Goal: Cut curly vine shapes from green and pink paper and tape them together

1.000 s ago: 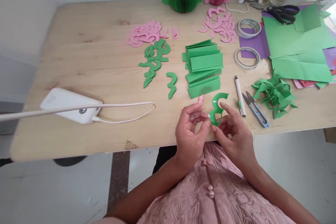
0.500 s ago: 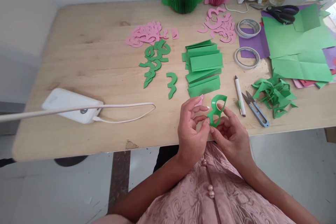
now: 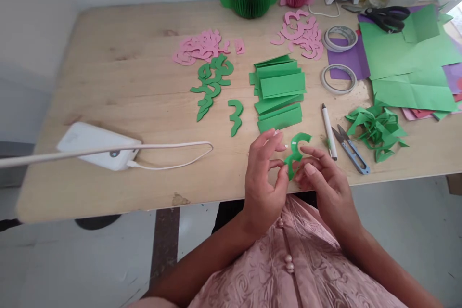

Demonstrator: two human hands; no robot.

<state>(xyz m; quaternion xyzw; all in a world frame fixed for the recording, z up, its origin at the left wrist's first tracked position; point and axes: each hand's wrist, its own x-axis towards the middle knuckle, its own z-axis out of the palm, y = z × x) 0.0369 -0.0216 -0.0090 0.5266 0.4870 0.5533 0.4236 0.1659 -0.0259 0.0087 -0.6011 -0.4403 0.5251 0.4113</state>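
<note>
My left hand (image 3: 265,178) pinches the lower end of a wavy green paper cutout (image 3: 295,156) between thumb and fingers, just over the table's front edge. A small white patch shows near the cutout's top. Close on its right side is my right hand (image 3: 327,178), with thumb and index finger apart; whether its fingertips touch the paper I cannot tell. A similar green cutout (image 3: 236,118) lies to the left on the table. Beyond my hands is a stack of green paper strips (image 3: 281,86).
Pink cutouts (image 3: 198,47) and green cutouts (image 3: 212,79) lie in piles. To the right are a marker (image 3: 329,132), thread snips (image 3: 351,149), green scraps (image 3: 377,130), tape rolls (image 3: 339,79) and black scissors (image 3: 388,17). A white power bank (image 3: 97,146) with a cable sits left.
My right hand has drawn slightly right, its thumb and fingers coming away from the cutout's lower part. The cutout's right side, looped before, now shows open. My left hand keeps its pinch.
</note>
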